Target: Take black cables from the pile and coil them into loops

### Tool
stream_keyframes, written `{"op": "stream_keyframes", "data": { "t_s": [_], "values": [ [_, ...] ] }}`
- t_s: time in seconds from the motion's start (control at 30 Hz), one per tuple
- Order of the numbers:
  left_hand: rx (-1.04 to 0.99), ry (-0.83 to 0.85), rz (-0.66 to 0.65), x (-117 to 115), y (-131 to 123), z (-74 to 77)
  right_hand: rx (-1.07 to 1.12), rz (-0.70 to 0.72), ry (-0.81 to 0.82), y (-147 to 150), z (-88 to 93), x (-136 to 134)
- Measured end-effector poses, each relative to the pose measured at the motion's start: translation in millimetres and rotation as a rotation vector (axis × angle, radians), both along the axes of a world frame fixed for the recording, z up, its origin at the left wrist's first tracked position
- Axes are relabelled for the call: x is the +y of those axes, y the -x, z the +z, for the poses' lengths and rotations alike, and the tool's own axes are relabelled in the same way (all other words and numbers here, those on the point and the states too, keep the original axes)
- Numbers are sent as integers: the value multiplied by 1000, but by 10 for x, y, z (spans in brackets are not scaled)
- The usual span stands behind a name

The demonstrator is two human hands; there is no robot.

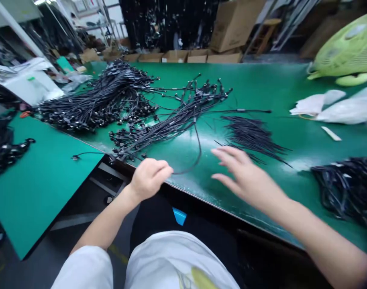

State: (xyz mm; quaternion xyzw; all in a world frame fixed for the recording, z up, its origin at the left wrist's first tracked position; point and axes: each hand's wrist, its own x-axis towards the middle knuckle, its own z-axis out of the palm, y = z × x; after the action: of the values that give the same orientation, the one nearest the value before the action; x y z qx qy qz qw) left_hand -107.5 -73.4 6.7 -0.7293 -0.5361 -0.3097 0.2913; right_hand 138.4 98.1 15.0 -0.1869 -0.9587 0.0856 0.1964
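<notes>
Left hand closed, pinching one black cable at the near edge of the green table; right hand open, fingers spread, hovering beside the small cut bundle. Probably early in the sorting: big tangled pile untouched, well apart behind.

Bright overhead light, motion-blurred, warped edges
</notes>
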Motion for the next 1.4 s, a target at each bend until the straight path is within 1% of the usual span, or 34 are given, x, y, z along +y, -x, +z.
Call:
{"op": "stream_keyframes", "data": {
  "t_s": [0.03, 0.07, 0.1, 0.13, 0.17, 0.23, 0.27, 0.33, 0.4, 0.47, 0.53, 0.6, 0.67, 0.7, 0.73, 0.77, 0.83, 0.87, 0.93, 1.0, 1.03, 1.1, 1.13, 1.17, 1.2, 1.23, 1.27, 1.3, 1.33, 1.4],
  "values": [
    [32, 14, -34, -27, -64, 22, -59, 94, -15, 272, -37, -26],
    [57, 41, -45, -62, -93, 33, -122, 151, -35, 506, -46, -2],
    [66, 83, -28, -102, -77, 32, -171, 157, -56, 694, -22, 71],
    [51, 138, 16, -147, -12, 18, -192, 117, -74, 832, 33, 186],
    [9, 202, 82, -197, 99, -7, -180, 30, -92, 923, 116, 329],
    [-123, 324, 239, -313, 411, -99, -64, -195, -152, 1003, 334, 641],
    [-192, 359, 319, -381, 580, -163, -11, -275, -186, 1013, 449, 779],
    [-267, 365, 520, -526, 867, -317, 24, -357, -223, 1017, 650, 962],
    [-287, 381, 645, -662, 1035, -480, -26, -377, -215, 1032, 792, 1008],
    [-289, 440, 666, -777, 1097, -625, -45, -408, -165, 1071, 893, 971],
    [-268, 486, 662, -879, 1112, -734, 54, -471, -80, 1139, 997, 933],
    [-208, 504, 690, -977, 1132, -796, 286, -504, 75, 1238, 1134, 953],
    [-131, 515, 714, -1072, 1178, -811, 530, -496, 266, 1370, 1295, 1035],
    [-97, 520, 721, -1118, 1210, -802, 609, -479, 329, 1450, 1373, 1091],
    [-71, 523, 725, -1164, 1247, -786, 635, -455, 341, 1539, 1443, 1149],
    [-54, 524, 728, -1210, 1286, -764, 600, -429, 295, 1639, 1500, 1205],
    [-46, 517, 739, -1309, 1361, -707, 402, -354, 92, 1865, 1562, 1287],
    [-52, 506, 746, -1361, 1388, -672, 288, -315, 0, 1985, 1560, 1302],
    [-93, 457, 748, -1461, 1398, -580, 128, -251, -88, 2214, 1488, 1249],
    [-176, 374, 706, -1534, 1324, -446, 80, -189, -81, 2389, 1320, 1037],
    [-217, 333, 666, -1554, 1253, -363, 75, -121, -60, 2444, 1203, 862],
    [-257, 257, 575, -1561, 1072, -177, 43, 112, -17, 2479, 919, 400],
    [-240, 230, 533, -1556, 981, -81, 5, 385, 71, 2463, 764, 146],
    [-206, 207, 504, -1552, 902, 10, -59, 581, 109, 2431, 612, -90],
    [-162, 192, 490, -1557, 846, 91, -133, 755, 131, 2392, 475, -280],
    [-112, 190, 496, -1575, 818, 158, -196, 881, 137, 2353, 366, -400],
    [-65, 199, 526, -1609, 820, 207, -220, 897, 116, 2321, 296, -434],
    [-30, 216, 577, -1658, 851, 237, -215, 849, 87, 2300, 271, -380],
    [-15, 231, 642, -1720, 904, 248, -179, 739, 54, 2290, 293, -247],
    [-79, 258, 762, -1853, 1041, 227, -70, 490, 24, 2285, 451, 157]
  ]
}}
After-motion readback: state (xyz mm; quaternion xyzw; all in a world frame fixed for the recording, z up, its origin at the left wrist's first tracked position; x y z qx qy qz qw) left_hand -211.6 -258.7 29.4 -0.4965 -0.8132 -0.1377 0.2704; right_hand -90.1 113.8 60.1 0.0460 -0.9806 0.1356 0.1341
